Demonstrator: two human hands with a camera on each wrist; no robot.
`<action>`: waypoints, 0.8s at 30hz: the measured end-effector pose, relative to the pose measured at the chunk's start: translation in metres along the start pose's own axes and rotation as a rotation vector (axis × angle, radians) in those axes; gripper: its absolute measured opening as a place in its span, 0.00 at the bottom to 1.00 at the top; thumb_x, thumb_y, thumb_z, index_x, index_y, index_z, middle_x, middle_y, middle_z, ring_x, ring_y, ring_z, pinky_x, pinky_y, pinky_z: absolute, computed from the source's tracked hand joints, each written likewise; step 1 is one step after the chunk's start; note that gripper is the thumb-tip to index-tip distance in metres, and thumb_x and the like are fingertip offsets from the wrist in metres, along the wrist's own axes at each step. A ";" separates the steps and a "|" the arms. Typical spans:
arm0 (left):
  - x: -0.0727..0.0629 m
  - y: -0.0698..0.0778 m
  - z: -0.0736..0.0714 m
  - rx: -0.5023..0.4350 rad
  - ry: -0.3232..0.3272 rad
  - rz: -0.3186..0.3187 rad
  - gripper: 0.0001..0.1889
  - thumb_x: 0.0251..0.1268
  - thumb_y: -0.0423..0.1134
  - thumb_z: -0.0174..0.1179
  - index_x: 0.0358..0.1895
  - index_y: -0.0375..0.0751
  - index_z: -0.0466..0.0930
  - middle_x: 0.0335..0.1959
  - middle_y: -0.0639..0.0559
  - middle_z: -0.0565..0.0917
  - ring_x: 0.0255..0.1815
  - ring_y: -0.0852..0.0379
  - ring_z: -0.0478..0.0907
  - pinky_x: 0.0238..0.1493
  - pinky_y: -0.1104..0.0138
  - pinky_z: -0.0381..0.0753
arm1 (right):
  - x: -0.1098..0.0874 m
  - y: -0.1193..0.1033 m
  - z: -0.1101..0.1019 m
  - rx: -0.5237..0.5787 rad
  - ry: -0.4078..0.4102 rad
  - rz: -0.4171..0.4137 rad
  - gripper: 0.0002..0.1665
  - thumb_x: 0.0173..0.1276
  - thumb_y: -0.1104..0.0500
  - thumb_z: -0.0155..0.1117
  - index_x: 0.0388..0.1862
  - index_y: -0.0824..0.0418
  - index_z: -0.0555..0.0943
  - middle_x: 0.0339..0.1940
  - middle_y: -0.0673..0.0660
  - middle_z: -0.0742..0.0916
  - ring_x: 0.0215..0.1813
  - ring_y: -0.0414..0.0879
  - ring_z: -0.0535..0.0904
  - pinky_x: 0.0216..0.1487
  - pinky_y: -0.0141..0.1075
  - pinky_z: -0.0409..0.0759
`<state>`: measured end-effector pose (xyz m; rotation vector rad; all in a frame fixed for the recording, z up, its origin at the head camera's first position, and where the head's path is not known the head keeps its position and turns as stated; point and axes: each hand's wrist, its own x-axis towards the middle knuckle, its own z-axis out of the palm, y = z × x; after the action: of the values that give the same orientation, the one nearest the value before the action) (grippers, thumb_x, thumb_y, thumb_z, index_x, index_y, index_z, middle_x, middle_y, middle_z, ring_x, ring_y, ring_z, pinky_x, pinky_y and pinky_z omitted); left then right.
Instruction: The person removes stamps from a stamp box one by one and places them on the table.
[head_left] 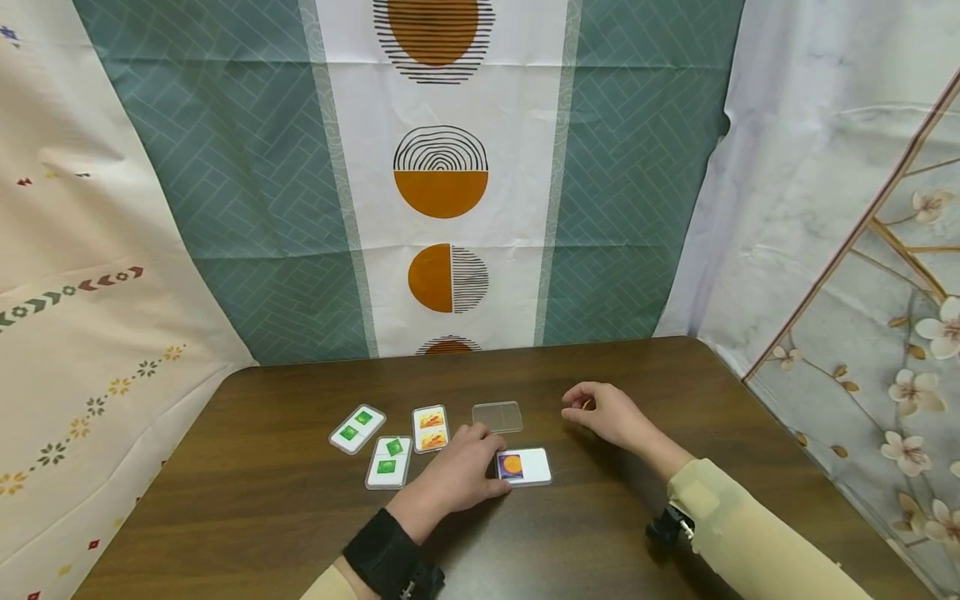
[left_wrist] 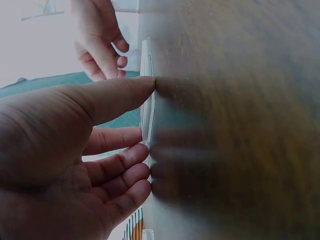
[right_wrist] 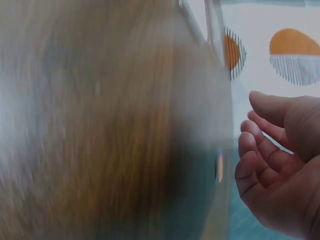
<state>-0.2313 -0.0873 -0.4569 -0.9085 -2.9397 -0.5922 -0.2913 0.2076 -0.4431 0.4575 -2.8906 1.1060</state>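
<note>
My left hand holds a flat white card case by its edges, between thumb and index finger. At the case's left end is a purple square tile with an orange round picture. The left wrist view shows that case edge-on, with the other fingertips touching the table. My right hand hovers over the table to the right, fingers loosely bent and nothing visibly held. A small orange-edged tile lies on the table near its fingers in the right wrist view; the hand mostly covers it in the head view.
Behind the held case lies a clear plastic cover. Two white cases with green tiles, one angled and one straighter, lie at the left. Beside them is a case with orange pictures. Patterned curtains hang behind the brown table.
</note>
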 end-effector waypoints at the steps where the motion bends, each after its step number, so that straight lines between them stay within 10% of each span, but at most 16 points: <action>1: 0.000 0.000 0.000 0.000 -0.001 -0.002 0.29 0.61 0.48 0.84 0.60 0.38 0.86 0.55 0.46 0.82 0.54 0.48 0.75 0.56 0.56 0.79 | -0.001 -0.003 0.002 0.006 -0.017 -0.003 0.12 0.76 0.56 0.77 0.53 0.61 0.89 0.39 0.50 0.86 0.42 0.47 0.79 0.43 0.42 0.79; 24: -0.002 0.003 -0.005 -0.008 -0.010 -0.016 0.28 0.63 0.48 0.83 0.58 0.36 0.85 0.54 0.45 0.81 0.53 0.48 0.75 0.55 0.55 0.80 | -0.014 -0.045 0.042 0.045 -0.175 -0.128 0.15 0.71 0.56 0.82 0.51 0.60 0.90 0.39 0.47 0.85 0.41 0.43 0.78 0.44 0.36 0.79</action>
<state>-0.2283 -0.0878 -0.4513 -0.8918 -2.9589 -0.6020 -0.2621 0.1524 -0.4468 0.7664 -2.9362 1.1686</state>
